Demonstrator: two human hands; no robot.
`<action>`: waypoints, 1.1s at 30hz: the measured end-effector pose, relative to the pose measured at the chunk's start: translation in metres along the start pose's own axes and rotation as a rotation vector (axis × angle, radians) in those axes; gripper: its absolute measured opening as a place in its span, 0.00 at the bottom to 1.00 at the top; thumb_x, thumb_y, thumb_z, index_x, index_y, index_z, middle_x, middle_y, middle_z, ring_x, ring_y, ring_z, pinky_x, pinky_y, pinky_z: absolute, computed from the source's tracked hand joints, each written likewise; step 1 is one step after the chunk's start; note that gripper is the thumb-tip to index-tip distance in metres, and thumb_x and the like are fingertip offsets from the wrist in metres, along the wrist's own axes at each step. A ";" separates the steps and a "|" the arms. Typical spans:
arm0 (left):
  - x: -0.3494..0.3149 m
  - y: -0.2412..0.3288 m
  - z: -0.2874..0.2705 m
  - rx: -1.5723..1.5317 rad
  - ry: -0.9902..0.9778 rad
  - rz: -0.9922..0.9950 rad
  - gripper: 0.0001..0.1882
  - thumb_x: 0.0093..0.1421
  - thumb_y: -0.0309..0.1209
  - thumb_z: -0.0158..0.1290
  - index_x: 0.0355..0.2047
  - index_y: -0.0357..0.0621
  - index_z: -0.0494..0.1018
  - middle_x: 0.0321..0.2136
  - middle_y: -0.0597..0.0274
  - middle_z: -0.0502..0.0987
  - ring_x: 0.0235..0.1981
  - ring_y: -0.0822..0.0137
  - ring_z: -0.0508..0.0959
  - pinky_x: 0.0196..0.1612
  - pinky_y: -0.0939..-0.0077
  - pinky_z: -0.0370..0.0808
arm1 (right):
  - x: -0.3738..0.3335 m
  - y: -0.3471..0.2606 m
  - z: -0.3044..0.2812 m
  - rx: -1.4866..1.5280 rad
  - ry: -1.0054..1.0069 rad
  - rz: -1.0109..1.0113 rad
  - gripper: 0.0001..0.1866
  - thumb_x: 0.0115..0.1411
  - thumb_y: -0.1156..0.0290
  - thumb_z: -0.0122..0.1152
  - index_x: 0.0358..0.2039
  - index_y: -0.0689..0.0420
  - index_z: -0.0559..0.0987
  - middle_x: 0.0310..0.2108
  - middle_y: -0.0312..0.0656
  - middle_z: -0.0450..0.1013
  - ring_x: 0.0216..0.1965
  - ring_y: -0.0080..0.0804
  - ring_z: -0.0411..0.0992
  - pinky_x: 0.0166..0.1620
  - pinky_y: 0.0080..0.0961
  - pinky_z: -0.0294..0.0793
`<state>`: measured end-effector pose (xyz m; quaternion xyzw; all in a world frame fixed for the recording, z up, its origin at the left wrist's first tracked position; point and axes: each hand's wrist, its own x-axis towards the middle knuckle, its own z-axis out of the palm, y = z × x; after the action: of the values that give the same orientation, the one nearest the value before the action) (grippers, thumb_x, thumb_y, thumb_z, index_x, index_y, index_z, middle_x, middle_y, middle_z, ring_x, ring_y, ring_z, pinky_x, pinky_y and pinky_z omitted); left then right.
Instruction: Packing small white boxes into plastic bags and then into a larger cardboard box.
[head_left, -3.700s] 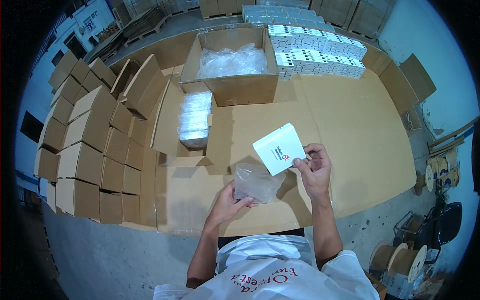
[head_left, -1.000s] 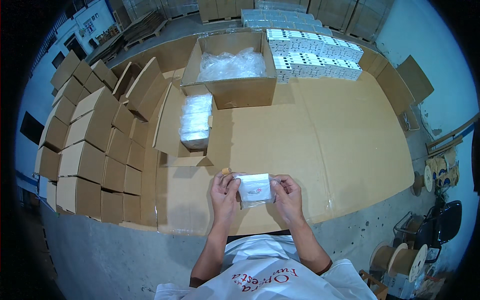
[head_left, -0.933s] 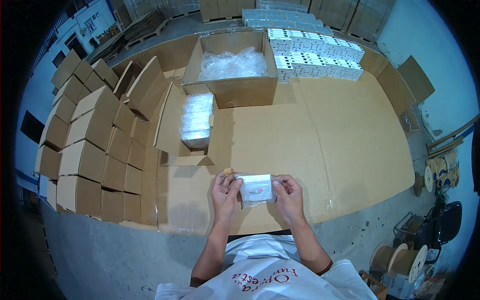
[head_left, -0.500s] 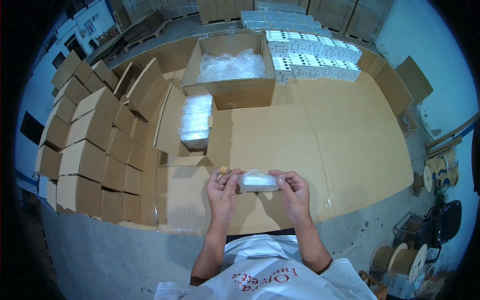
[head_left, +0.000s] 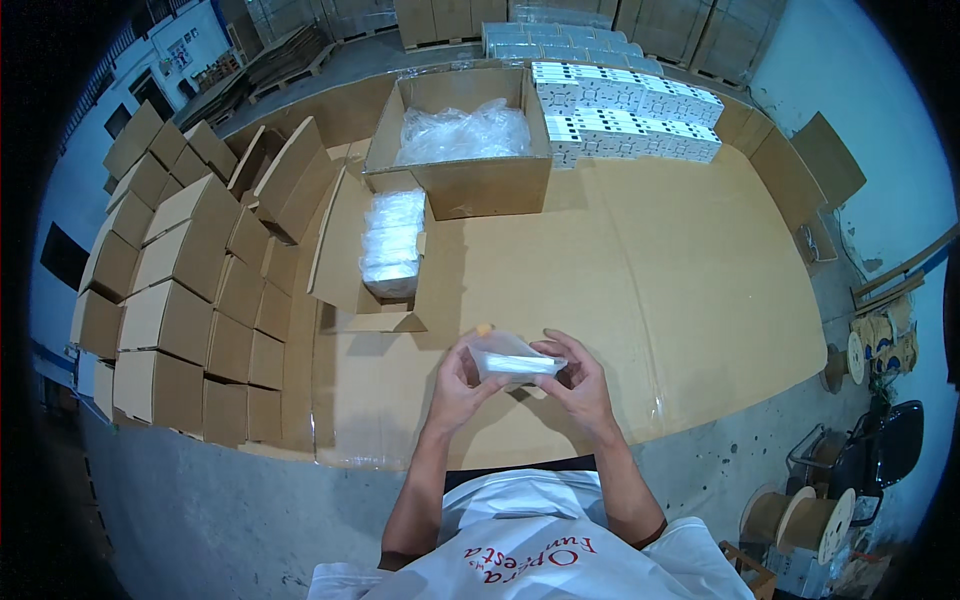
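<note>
The flat white box (head_left: 522, 364) sits inside a clear plastic bag (head_left: 492, 345), held between both hands above the near part of the cardboard-covered surface (head_left: 720, 290).

Possible faults and causes:
- Dropped box: the film looks smooth. If either thumb eases off, the box may slide within the bag or tip toward the looser side.
- Box slipping out: the bag mouth cannot be made out from this angle. If it points downward while the grip is loose, the box may leave the bag.
- Torn film: the bag looks thin. Uneven pulling across the box corners may split it.
- Creased or bulky wrap: loose film stands up beyond the box. If it is bunched instead of flattened, the packet may fit poorly beside the wrapped packets (head_left: 391, 240) in the narrow open carton (head_left: 424, 295).

Hand pose: the left hand (head_left: 458, 388) and the right hand (head_left: 584, 388) face each other, palms inward. Both thumbs press at the near edge. The fingers of both hands are curled and gripping the bagged box at its two ends; the left fingertips are partly hidden behind film. The forearms rise from the lower edge and angle slightly inward toward the packet.
</note>
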<state>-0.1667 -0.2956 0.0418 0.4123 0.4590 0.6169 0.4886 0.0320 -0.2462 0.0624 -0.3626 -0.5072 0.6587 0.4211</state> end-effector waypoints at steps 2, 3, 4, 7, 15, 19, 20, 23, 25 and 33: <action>0.002 -0.005 -0.002 -0.017 -0.035 -0.040 0.28 0.59 0.19 0.63 0.60 0.37 0.67 0.51 0.52 0.77 0.52 0.63 0.78 0.58 0.69 0.75 | 0.002 0.007 -0.005 -0.058 -0.013 0.015 0.30 0.58 0.81 0.69 0.61 0.62 0.71 0.54 0.45 0.76 0.54 0.31 0.74 0.56 0.27 0.75; 0.002 -0.007 -0.003 -0.034 -0.068 -0.078 0.27 0.58 0.18 0.63 0.58 0.36 0.70 0.50 0.53 0.78 0.51 0.65 0.78 0.55 0.70 0.77 | 0.003 0.010 -0.008 -0.061 -0.033 0.012 0.28 0.58 0.81 0.68 0.59 0.63 0.73 0.54 0.45 0.76 0.53 0.31 0.75 0.55 0.27 0.76; 0.002 -0.011 -0.006 -0.033 -0.067 -0.079 0.27 0.58 0.18 0.63 0.58 0.36 0.70 0.50 0.53 0.78 0.51 0.65 0.78 0.55 0.70 0.77 | 0.003 0.012 -0.011 -0.062 -0.056 0.010 0.25 0.59 0.81 0.68 0.57 0.63 0.75 0.54 0.44 0.76 0.53 0.31 0.75 0.54 0.26 0.76; 0.002 -0.016 -0.011 0.001 -0.052 -0.138 0.20 0.59 0.17 0.63 0.52 0.35 0.75 0.48 0.55 0.79 0.48 0.68 0.79 0.51 0.74 0.79 | 0.005 0.013 -0.020 -0.081 -0.150 -0.032 0.19 0.59 0.84 0.65 0.53 0.63 0.79 0.54 0.47 0.76 0.53 0.32 0.75 0.56 0.28 0.76; -0.001 -0.003 -0.017 0.370 -0.187 0.174 0.09 0.56 0.16 0.63 0.37 0.36 0.84 0.45 0.56 0.82 0.47 0.66 0.81 0.47 0.73 0.80 | 0.000 0.001 -0.034 -0.426 -0.227 -0.336 0.12 0.52 0.84 0.68 0.37 0.59 0.87 0.46 0.43 0.81 0.50 0.38 0.77 0.50 0.30 0.78; -0.007 0.008 -0.013 0.455 -0.238 0.240 0.10 0.56 0.17 0.63 0.40 0.38 0.84 0.45 0.56 0.83 0.47 0.66 0.81 0.45 0.73 0.80 | -0.003 0.001 -0.035 -0.505 -0.210 -0.450 0.10 0.52 0.85 0.67 0.34 0.61 0.87 0.46 0.42 0.82 0.49 0.40 0.77 0.52 0.34 0.77; -0.008 0.011 -0.007 0.363 -0.161 0.125 0.09 0.58 0.17 0.61 0.39 0.36 0.84 0.44 0.54 0.83 0.47 0.65 0.81 0.48 0.73 0.80 | -0.003 0.003 -0.035 -0.505 -0.210 -0.451 0.10 0.52 0.85 0.67 0.34 0.61 0.87 0.46 0.42 0.82 0.49 0.40 0.77 0.52 0.34 0.77; -0.006 0.007 0.007 0.223 0.023 -0.027 0.08 0.62 0.20 0.60 0.40 0.35 0.84 0.40 0.55 0.83 0.43 0.69 0.81 0.45 0.74 0.79 | -0.002 0.012 -0.029 -0.436 -0.104 -0.328 0.12 0.53 0.84 0.67 0.39 0.61 0.85 0.47 0.45 0.81 0.49 0.39 0.78 0.52 0.31 0.77; -0.001 0.001 0.009 0.175 0.131 -0.064 0.08 0.64 0.24 0.60 0.41 0.36 0.84 0.38 0.58 0.83 0.38 0.73 0.80 0.41 0.77 0.78 | -0.001 0.019 -0.014 -0.185 0.112 -0.129 0.15 0.57 0.84 0.66 0.46 0.62 0.82 0.45 0.47 0.81 0.47 0.37 0.78 0.53 0.28 0.76; 0.024 -0.013 0.011 0.007 0.279 -0.202 0.14 0.68 0.36 0.59 0.40 0.36 0.84 0.29 0.70 0.80 0.30 0.80 0.72 0.34 0.81 0.69 | 0.026 0.013 -0.010 -0.530 0.130 -0.471 0.17 0.62 0.84 0.58 0.51 0.60 0.81 0.40 0.47 0.81 0.41 0.33 0.79 0.46 0.27 0.78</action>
<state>-0.1573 -0.2686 0.0330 0.2763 0.5636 0.6143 0.4782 0.0282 -0.2200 0.0459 -0.3737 -0.7021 0.3646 0.4841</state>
